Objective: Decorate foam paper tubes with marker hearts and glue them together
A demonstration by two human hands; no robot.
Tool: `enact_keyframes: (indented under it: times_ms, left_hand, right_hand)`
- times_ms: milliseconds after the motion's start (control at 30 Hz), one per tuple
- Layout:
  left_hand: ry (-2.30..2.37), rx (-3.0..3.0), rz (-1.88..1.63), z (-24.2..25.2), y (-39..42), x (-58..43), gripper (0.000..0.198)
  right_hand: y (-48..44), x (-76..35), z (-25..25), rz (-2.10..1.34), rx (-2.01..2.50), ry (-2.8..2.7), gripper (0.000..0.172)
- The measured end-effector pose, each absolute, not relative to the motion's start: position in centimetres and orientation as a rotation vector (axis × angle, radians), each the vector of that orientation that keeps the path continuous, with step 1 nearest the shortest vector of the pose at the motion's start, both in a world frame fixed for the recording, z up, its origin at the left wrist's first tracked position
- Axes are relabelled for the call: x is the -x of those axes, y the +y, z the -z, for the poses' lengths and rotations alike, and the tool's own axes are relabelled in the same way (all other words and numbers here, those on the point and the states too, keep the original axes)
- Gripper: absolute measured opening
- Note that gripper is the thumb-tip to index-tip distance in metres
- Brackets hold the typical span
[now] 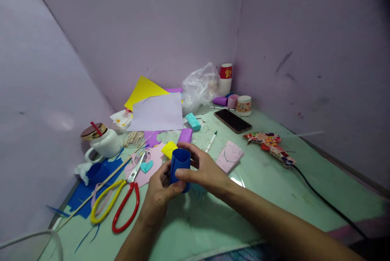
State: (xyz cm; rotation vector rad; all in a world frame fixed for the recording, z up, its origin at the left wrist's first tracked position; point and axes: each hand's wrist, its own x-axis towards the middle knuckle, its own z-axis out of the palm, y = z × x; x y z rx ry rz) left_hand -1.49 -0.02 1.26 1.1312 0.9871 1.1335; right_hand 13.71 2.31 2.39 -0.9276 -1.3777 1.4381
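Note:
Both hands hold a blue foam-paper tube [180, 161] upright above the front middle of the table. My left hand [160, 192] is closed round its left and lower side, the thumb at the front. My right hand [202, 169] grips it from the right, with the thumb across the front and fingers behind. Just beyond the tube lie a yellow folded piece [169, 150] and a purple one [185, 135]. A pink piece with a drawn heart [230, 156] rests right of my right hand. Left of my hands are scissors [132, 177] with yellow and red handles, blades apart.
A glue gun [271, 145] with a black cord lies at right, near a phone [233, 120]. A lidded white mug [106, 145] stands at left beside blue scraps [81, 200] and a long stick. Paper sheets [158, 112], a plastic bag [201, 86] and paper cups [226, 78] line the back.

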Motion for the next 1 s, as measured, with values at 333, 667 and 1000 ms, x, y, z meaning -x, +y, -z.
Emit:
enact_keyframes:
  times_ms: [333, 667, 1000]
  left_hand:
    - [0.977, -1.102, -1.206, -1.0, 0.0, 1.1, 0.053]
    - [0.977, -0.222, -1.599, -4.1, 1.0, 2.6, 0.016]
    - [1.087, -0.237, -1.569, -3.5, 1.1, 1.9, 0.026]
  right_hand:
    - [1.8, -14.2, -3.0, -1.221, 0.947, -1.452, 0.074]
    - [2.2, -22.2, -4.4, -0.702, 1.035, -1.105, 0.009]
    - [-0.8, -24.1, -3.6, -0.336, 1.426, -1.281, 0.012]
